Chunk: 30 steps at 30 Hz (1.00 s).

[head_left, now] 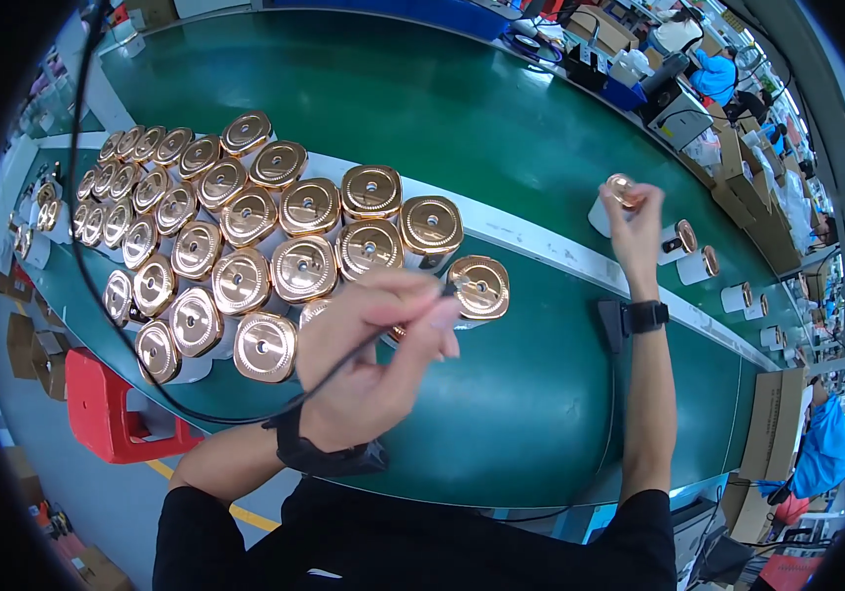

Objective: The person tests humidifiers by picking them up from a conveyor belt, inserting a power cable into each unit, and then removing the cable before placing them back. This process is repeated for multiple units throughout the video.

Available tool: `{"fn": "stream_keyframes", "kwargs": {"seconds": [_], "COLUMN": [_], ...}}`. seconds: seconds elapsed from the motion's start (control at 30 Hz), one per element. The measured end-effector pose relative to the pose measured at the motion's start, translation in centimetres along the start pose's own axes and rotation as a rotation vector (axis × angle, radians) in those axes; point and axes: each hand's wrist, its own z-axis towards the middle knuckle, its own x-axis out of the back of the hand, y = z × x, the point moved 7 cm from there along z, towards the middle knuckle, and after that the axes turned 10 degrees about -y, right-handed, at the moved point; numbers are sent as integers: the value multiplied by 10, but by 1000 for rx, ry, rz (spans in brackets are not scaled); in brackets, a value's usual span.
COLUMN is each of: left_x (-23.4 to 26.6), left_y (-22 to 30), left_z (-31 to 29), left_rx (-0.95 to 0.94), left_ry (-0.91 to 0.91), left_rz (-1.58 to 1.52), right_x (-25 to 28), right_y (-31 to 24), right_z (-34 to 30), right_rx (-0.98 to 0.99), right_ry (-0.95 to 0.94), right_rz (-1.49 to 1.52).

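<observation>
My left hand (373,355) pinches the tip of a thin black cable (449,289) between thumb and fingers, above the front right of a large group of white units with shiny copper-coloured tops (370,248). One such unit (482,286) stands at the group's right edge, just beyond my fingertips. Part of the group is hidden behind the hand. Reaching out at the far right, my right hand (636,222) has its fingers closed around the copper top of another white unit (600,218), over the conveyor. Dark bands are on both wrists.
A pale metal rail (521,236) divides the green table (501,414) from the green conveyor belt (393,89). More copper-topped units (686,236) line the belt at right. A red stool (102,409) stands at lower left. People in blue work beyond boxes.
</observation>
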Motion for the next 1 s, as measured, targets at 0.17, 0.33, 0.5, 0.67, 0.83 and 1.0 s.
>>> {"fn": "stream_keyframes", "kwargs": {"seconds": [0.17,0.33,0.5,0.67,0.83,1.0], "left_x": [24,29,25,26,5,-12], "left_y": [12,16,17,22,34,30], "left_z": [7,6,8,7,10,6], "left_rx": [-106,-86,-40,-22,-70,-69], "left_ry": [75,118,125,96,-138,-316], "left_rz": [2,11,19,90,202,270], "right_x": [13,-59,-87,-46,-60,-57], "right_y": [-79,-222,-223,-212,-180,-183], "right_z": [-28,-112,-122,-103,-97,-105], "right_rx": [276,589,522,573,-100,-100], "right_ry": [145,-389,-437,-432,-647,-704], "right_rz": [-256,-208,-200,298,1599,1537]}}
